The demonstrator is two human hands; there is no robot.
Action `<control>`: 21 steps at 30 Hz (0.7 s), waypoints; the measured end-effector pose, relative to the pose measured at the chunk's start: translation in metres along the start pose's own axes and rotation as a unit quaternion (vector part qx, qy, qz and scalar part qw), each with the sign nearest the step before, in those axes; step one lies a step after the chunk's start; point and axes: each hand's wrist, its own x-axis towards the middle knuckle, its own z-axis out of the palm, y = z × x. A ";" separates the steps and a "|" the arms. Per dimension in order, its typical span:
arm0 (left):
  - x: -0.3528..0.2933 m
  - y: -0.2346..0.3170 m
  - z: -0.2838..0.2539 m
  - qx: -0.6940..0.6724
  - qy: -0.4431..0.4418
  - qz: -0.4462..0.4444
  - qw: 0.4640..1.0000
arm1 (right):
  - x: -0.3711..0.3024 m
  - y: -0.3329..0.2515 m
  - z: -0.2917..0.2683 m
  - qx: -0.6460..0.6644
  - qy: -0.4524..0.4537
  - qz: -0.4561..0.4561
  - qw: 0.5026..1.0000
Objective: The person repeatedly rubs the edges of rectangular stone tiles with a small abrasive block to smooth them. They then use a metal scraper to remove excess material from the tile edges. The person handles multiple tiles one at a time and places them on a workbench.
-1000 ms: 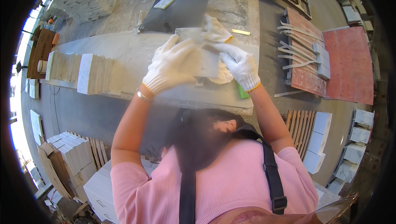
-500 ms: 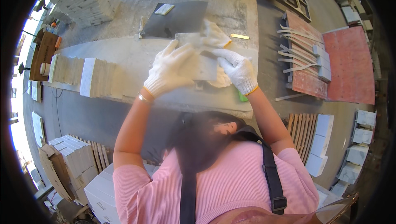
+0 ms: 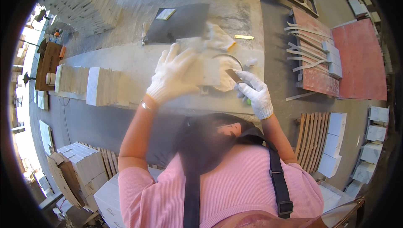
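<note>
Both my hands wear white knit gloves over a dusty stone workbench (image 3: pixel 126 60). My left hand (image 3: pixel 174 74) lies spread on a pale rectangular stone tile (image 3: pixel 208 70), pressing it flat on the bench. My right hand (image 3: pixel 254 91) is just right of the tile, closed around a small dark flat tool (image 3: pixel 233 75) whose tip points at the tile's right edge. A crumpled white cloth or spare glove (image 3: pixel 218 39) lies just beyond the tile.
A dark grey slab (image 3: pixel 180 20) with a small light tile lies farther back. A row of upright pale tiles (image 3: pixel 88 85) stands at the bench's left. Red boards with pale strips (image 3: pixel 319 55) lie at the right. Boxes and wooden pallets (image 3: pixel 312 139) sit on the floor.
My right hand has come off the tile and drawn back to its right edge with the dark tool. My left hand stays spread on the tile.
</note>
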 end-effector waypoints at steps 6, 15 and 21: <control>0.007 0.017 0.002 0.003 -0.017 0.009 1.000 | 0.015 0.032 -0.015 -0.174 0.060 -0.133 0.974; 0.002 0.013 0.015 -0.016 0.040 0.037 0.998 | 0.061 0.050 -0.008 -0.578 0.002 -0.012 0.816; -0.001 0.011 0.018 -0.028 0.051 0.039 0.998 | 0.025 0.033 -0.034 -0.559 0.051 0.036 0.827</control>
